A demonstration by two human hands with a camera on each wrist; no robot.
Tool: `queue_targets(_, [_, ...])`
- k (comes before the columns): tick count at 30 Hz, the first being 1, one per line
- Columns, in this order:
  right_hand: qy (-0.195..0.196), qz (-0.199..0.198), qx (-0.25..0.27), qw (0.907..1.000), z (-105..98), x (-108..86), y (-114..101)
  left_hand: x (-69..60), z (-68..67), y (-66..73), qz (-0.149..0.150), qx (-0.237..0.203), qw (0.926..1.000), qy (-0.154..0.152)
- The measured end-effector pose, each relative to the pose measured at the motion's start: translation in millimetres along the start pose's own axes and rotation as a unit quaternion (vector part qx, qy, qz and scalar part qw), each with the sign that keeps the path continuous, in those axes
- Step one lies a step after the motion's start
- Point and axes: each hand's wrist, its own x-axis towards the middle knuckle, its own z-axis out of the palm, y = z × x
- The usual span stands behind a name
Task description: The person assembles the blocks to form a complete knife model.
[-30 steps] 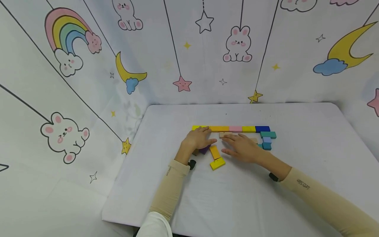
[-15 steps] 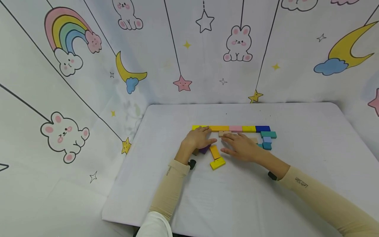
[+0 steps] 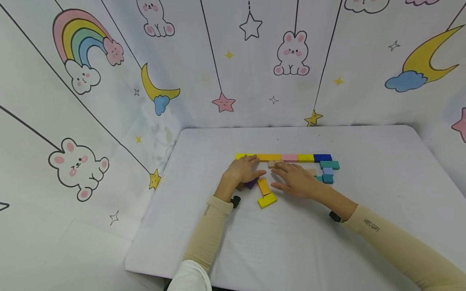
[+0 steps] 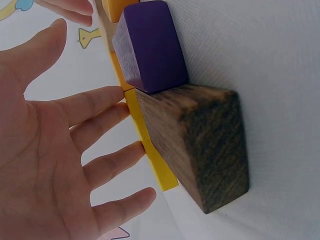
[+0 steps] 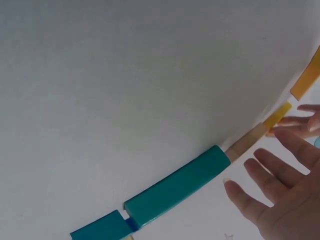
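My left hand (image 3: 242, 170) has its fingers stretched out, the tips at the yellow block (image 3: 241, 156) on the left end of a straight row. In the left wrist view, those straight fingers reach to the yellow blocks (image 4: 159, 165). Nearer than the fingers lie a purple block (image 4: 155, 47) and a dark brown wooden block (image 4: 215, 145). My right hand (image 3: 296, 181) spreads straight fingers at a pale wooden block (image 3: 275, 164) just in front of the row. The right hand (image 5: 290, 200) partly hides other blocks in the head view; contact under its fingertips is hard to see.
Along the row run an orange block (image 3: 269, 158), a pink block (image 3: 289, 158), another yellow block and a dark blue block (image 3: 322, 158). A teal block (image 3: 329, 165) and several blue ones sit at its right end. Nearer lies a tilted orange block (image 3: 263, 187) against a yellow block (image 3: 267, 201).
The pale wooden block has shifted slightly left and closer to the row, and my right hand has edged a little left. My left hand stays in place.
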Motion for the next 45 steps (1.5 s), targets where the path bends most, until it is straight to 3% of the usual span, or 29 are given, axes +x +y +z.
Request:
queue_targets(9, [0.005, 0.019, -0.006, 0.9998, -11, -9.9, 0, -0.6, -0.4, 0.3, 0.002, -0.001, 1.0000, 0.001])
queue_targets(18, [0.004, 0.065, -0.027, 0.9975, -21, -25.2, 10, 0.8, 1.4, -1.2, -0.003, -0.009, 1.0000, 0.002])
queue_targets(32, [0.037, 0.070, -0.012, 0.9968, -25, -63.3, 37, -1.6, 0.6, -5.3, 0.018, -0.004, 0.9998, 0.001])
queue_targets(45, [0.052, 0.103, -0.021, 0.9931, -28, -88.7, 52, 0.1, 3.4, -0.8, 0.012, 0.003, 0.9999, 0.004])
